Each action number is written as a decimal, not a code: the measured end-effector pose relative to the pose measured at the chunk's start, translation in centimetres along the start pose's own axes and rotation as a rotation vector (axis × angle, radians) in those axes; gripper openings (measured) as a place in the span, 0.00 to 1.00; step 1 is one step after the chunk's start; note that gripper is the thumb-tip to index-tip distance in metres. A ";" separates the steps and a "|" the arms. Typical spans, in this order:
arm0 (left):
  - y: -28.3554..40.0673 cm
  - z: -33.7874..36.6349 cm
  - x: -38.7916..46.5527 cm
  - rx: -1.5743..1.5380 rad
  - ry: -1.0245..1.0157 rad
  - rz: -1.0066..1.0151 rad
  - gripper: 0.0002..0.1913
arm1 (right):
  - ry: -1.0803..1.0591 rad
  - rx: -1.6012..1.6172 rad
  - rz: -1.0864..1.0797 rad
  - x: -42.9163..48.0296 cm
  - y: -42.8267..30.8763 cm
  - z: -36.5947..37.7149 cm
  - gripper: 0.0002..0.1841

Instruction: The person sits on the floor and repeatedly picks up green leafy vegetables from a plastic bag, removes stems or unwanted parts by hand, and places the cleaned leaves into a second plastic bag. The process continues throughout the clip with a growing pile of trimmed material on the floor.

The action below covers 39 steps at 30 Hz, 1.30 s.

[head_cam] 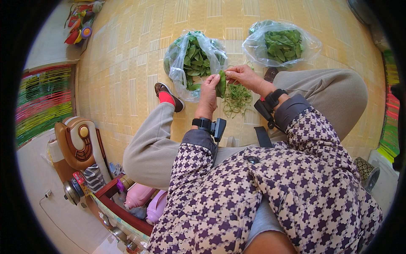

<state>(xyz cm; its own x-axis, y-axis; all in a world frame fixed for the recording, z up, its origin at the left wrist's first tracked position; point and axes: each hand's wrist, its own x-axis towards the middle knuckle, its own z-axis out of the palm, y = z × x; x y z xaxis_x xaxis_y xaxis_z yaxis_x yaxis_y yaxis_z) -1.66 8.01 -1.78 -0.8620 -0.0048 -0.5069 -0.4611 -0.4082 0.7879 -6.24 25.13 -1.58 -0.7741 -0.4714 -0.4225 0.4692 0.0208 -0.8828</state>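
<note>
My left hand holds a broad, flat green bean pod upright between thumb and fingers. At the pod's upper tip, the thumb and fingers of my right hand are pinched together. Below both hands, a loose heap of thin green bean strings and trimmings lies on the floor. An open clear plastic bag full of flat bean pods stands just beyond my left hand. Farther off to the right is a second clear plastic bag, also holding green pods.
Yellow patterned tiles cover the floor. My shoe is beside the nearer bag. Left of me stand a brown and cream padded armrest and a low table with a red-brown edge, near pink thermos flasks. Colourful toys lie far left.
</note>
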 end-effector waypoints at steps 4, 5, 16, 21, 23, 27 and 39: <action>0.0 -0.1 0.3 0.275 0.021 0.174 0.08 | 0.037 -0.027 -0.045 0.4 0.3 -0.2 0.15; 0.0 0.0 0.3 0.322 0.021 0.229 0.08 | 0.046 -0.037 -0.047 0.5 0.3 -0.3 0.15; 1.3 0.6 -0.4 0.787 0.094 0.462 0.11 | 0.055 -0.131 -0.036 0.1 -0.9 -0.4 0.12; 2.3 1.5 -1.5 1.246 0.340 0.898 0.19 | 0.151 0.021 0.052 0.2 -1.3 -0.2 0.11; 2.3 1.7 -1.7 1.247 0.228 0.878 0.22 | 0.153 0.115 0.098 0.2 -1.5 -0.2 0.10; 1.5 1.4 -1.3 1.169 0.131 0.824 0.18 | 0.065 0.111 0.129 -0.1 -1.7 0.1 0.11; 0.2 -1.9 0.9 -0.246 0.140 0.041 0.04 | 0.099 -0.030 0.076 0.1 0.0 -1.1 0.15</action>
<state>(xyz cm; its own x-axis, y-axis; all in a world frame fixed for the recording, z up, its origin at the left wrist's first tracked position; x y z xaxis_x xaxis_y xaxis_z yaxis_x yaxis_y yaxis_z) -2.10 6.22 -2.74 -0.8336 -0.1447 -0.5331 -0.3469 -0.6140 0.7090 -6.79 26.04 -1.84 -0.7756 -0.3779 -0.5056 0.5164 0.0808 -0.8525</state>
